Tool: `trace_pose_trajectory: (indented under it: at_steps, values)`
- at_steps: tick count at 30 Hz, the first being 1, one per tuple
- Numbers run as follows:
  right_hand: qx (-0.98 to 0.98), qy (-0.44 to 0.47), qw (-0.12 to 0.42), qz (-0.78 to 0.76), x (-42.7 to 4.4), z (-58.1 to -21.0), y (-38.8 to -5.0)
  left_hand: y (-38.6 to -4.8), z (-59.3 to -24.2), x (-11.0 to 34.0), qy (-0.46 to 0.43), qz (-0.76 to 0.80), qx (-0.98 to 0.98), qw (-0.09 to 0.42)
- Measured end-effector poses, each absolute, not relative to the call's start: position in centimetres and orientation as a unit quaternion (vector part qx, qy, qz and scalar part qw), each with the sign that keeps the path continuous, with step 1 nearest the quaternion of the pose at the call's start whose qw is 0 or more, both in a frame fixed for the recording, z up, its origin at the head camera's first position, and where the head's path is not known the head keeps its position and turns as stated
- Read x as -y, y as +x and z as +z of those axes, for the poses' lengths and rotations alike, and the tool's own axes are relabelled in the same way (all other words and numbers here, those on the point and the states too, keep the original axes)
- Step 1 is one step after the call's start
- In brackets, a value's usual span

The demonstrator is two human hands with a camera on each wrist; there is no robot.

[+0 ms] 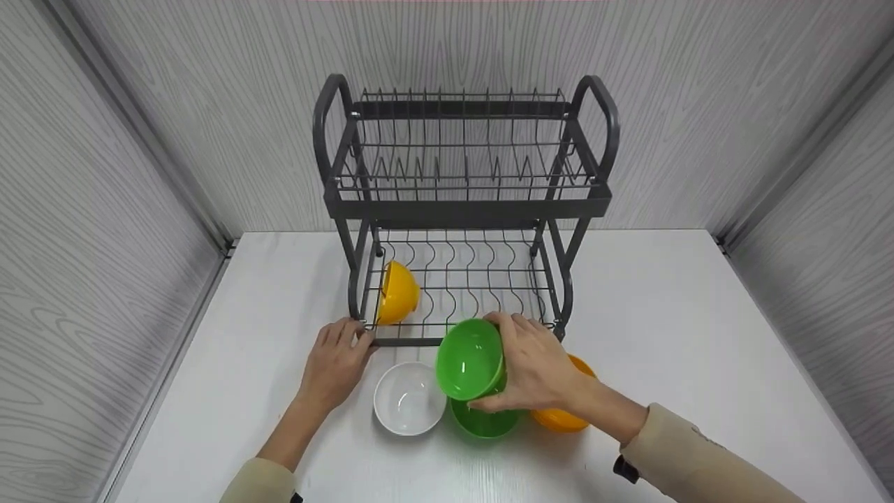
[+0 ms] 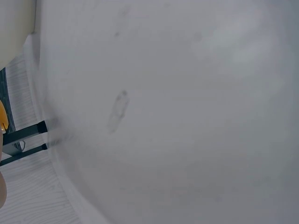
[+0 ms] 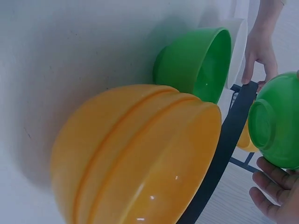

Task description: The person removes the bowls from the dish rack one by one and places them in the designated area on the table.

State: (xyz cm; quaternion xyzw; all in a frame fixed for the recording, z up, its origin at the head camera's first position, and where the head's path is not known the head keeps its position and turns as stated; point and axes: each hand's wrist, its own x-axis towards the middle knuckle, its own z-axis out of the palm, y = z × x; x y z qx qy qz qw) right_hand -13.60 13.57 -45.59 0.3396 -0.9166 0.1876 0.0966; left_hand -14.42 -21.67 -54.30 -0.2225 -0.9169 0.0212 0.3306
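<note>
My right hand (image 1: 534, 360) grips a green bowl (image 1: 469, 358) by its rim, tilted above the table at the rack's front edge. Partly beneath it, a second green bowl (image 1: 485, 419) stands upright on the table. At the front left corner of the dark two-tier dish rack (image 1: 468, 208), my left hand (image 1: 339, 360) holds the lower frame between thumb and fingers. A yellow bowl (image 1: 398, 293) rests on its side at the left of the lower tier. The left wrist view shows mostly the white tabletop.
On the table, a white bowl (image 1: 409, 399) stands left of the lower green one. To its right are nested orange bowls (image 3: 135, 158), partly behind my right forearm in the head view. Patterned grey panels (image 1: 803, 175) enclose the back and sides.
</note>
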Motion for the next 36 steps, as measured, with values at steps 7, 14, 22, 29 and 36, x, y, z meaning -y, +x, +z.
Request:
trace_pose_trajectory:
  at_steps: [7,14,22,29,36]
  values:
    - [0.922,0.333,0.090,0.177,-14.3,-46.3,-13.0,-14.5,-54.2,21.6,-0.226,0.014,0.915,0.335]
    - [0.927,0.326,0.078,0.170,-14.7,-46.9,-12.5,-14.5,-54.1,21.6,-0.227,0.010,0.916,0.330]
    - [0.927,0.326,0.082,0.163,-14.8,-47.8,-12.0,-14.4,-54.2,21.6,-0.223,0.007,0.919,0.325]
    - [0.925,0.337,0.091,0.150,-14.9,-48.3,-11.9,-14.4,-54.3,21.6,-0.222,0.003,0.918,0.328]
    - [0.926,0.342,0.093,0.131,-15.1,-48.7,-11.8,-14.4,-54.3,21.6,-0.222,0.006,0.918,0.329]
